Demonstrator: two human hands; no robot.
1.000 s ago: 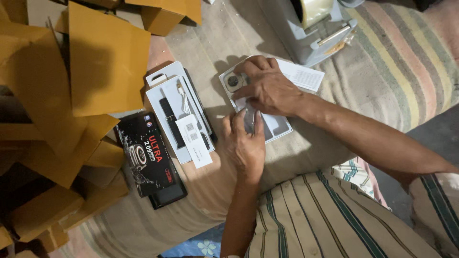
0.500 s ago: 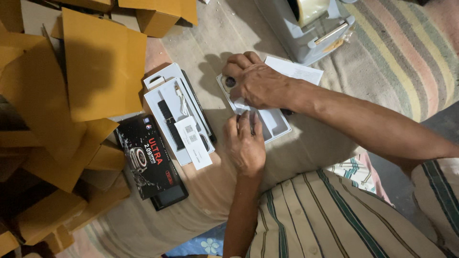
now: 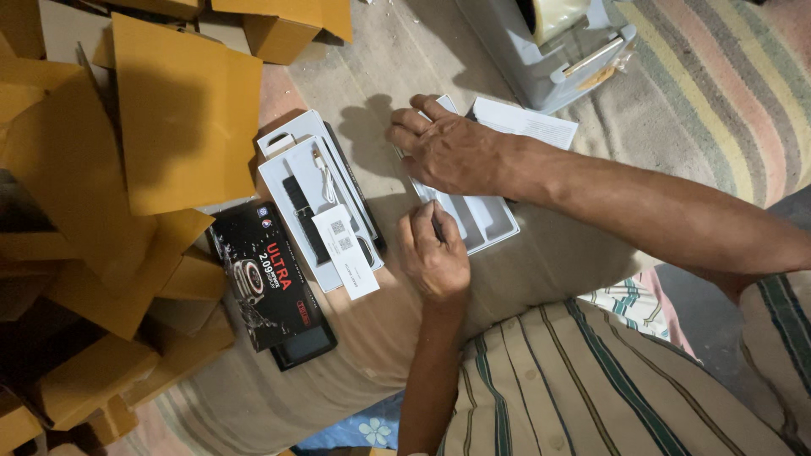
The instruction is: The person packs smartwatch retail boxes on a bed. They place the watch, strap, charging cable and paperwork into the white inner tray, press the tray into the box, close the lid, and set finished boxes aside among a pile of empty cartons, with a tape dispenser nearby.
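the white tray (image 3: pixel 486 221) lies just right of the open white box (image 3: pixel 317 203). the right hand (image 3: pixel 452 152) presses flat on it, fingers spread; the left hand (image 3: pixel 432 253) pinches something small and dark at the tray's edge.

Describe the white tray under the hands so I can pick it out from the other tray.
Start at the grey tape dispenser at the top, then drop to the two hands. The tray lies beneath the right hand and the left hand. Unlike the neighbouring tray leftward, holding a black strap and cable, its visible compartments look bare.
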